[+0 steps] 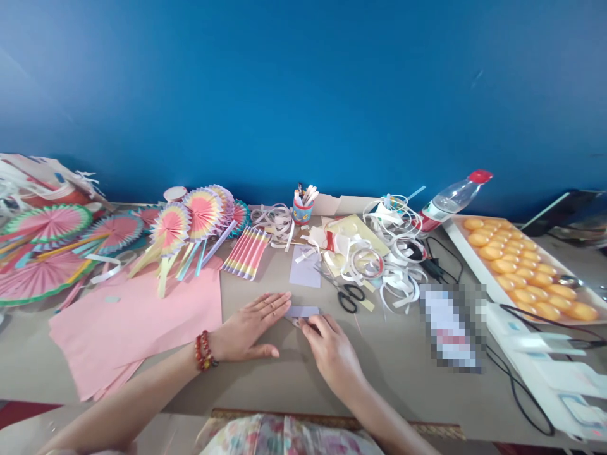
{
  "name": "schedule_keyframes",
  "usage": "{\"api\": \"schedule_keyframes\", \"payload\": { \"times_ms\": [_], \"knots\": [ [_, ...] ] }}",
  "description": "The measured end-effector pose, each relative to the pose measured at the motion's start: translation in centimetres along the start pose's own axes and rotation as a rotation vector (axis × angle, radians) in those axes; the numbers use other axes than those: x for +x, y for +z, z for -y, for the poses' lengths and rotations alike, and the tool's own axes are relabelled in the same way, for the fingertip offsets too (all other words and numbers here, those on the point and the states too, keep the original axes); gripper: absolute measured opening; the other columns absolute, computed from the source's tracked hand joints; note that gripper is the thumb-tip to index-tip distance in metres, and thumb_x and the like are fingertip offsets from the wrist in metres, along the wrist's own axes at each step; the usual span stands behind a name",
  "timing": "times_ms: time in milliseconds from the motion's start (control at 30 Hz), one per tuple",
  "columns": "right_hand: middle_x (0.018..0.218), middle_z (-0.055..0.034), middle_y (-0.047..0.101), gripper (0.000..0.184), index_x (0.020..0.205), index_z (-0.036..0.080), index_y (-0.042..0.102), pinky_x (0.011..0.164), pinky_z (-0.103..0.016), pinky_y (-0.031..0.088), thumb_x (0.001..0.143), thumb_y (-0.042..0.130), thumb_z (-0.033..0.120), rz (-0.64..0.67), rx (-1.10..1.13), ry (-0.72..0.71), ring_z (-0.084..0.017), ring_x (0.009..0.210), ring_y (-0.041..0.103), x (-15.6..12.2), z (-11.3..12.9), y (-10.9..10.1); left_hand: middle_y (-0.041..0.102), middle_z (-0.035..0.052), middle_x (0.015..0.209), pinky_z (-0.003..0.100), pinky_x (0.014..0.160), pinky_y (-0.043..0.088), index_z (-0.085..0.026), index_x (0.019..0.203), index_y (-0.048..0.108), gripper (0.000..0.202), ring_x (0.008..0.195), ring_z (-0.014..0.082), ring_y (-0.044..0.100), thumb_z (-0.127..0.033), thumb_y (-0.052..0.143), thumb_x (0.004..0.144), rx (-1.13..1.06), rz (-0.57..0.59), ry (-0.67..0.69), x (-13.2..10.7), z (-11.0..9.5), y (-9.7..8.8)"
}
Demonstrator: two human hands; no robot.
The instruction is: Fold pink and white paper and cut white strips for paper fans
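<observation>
A small lavender paper strip point(303, 311) lies on the table between my hands, and it looks folded. Flat and open, my left hand point(256, 325) rests with its fingertips at the strip's left end. My right hand point(332, 347) has its fingers bent and closed on the strip's near edge, with part of that grip hidden. Farther back is a lavender paper sheet point(306, 270). Black-handled scissors point(349, 297) lie to the right, beyond my right hand. Left of the sheet stands a pleated paper piece point(246, 253) in pink, yellow and lavender.
Pink paper sheets point(142, 322) spread at left, below several round paper fans point(202, 212). A pen cup point(302, 212) stands by the blue wall. White paper strips point(398, 278) pile up right of centre. Farther right are a bottle point(450, 201), a tray of orange balls point(519, 259) and cables.
</observation>
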State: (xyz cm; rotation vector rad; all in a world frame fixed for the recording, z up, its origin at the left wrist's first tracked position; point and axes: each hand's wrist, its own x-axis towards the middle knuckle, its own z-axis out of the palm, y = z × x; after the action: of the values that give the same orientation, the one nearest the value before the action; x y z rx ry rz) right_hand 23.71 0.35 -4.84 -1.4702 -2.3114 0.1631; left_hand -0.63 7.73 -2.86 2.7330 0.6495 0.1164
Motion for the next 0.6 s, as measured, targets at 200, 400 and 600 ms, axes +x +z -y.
{"api": "schedule_keyframes", "payload": {
  "times_ms": [200, 400, 600],
  "knots": [
    [0.091, -0.0070, 0.061, 0.034, 0.119, 0.018, 0.065, 0.077, -0.030, 0.052, 0.091, 0.051, 0.005, -0.015, 0.008, -0.024, -0.020, 0.084, 0.058, 0.2, -0.2, -0.2, 0.018, 0.0103, 0.160, 0.044, 0.121, 0.007, -0.021, 0.156, 0.002, 0.089, 0.147, 0.0266, 0.019, -0.068, 0.040, 0.091, 0.049, 0.029, -0.008, -1.8, 1.1, -0.1],
    [0.091, -0.0068, 0.061, 0.034, 0.119, 0.017, 0.064, 0.078, -0.031, 0.051, 0.091, 0.051, 0.005, -0.020, 0.019, -0.036, -0.020, 0.086, 0.058, 0.3, 0.0, 0.4, 0.015, 0.0113, 0.160, 0.044, 0.121, 0.005, -0.018, 0.156, 0.005, 0.090, 0.147, 0.0272, 0.018, -0.069, 0.040, 0.090, 0.070, 0.046, -0.014, -2.0, 1.2, 0.6],
    [0.092, -0.0070, 0.062, 0.033, 0.121, 0.017, 0.063, 0.080, -0.032, 0.051, 0.091, 0.055, 0.007, 0.027, 0.005, -0.030, -0.021, 0.088, 0.057, 0.8, 1.1, 1.1, 0.017, 0.0123, 0.160, 0.045, 0.121, 0.007, -0.018, 0.156, 0.005, 0.091, 0.147, 0.0278, 0.019, -0.069, 0.042, 0.090, 0.043, 0.024, 0.001, -2.0, 1.2, 0.2]
  ]
}}
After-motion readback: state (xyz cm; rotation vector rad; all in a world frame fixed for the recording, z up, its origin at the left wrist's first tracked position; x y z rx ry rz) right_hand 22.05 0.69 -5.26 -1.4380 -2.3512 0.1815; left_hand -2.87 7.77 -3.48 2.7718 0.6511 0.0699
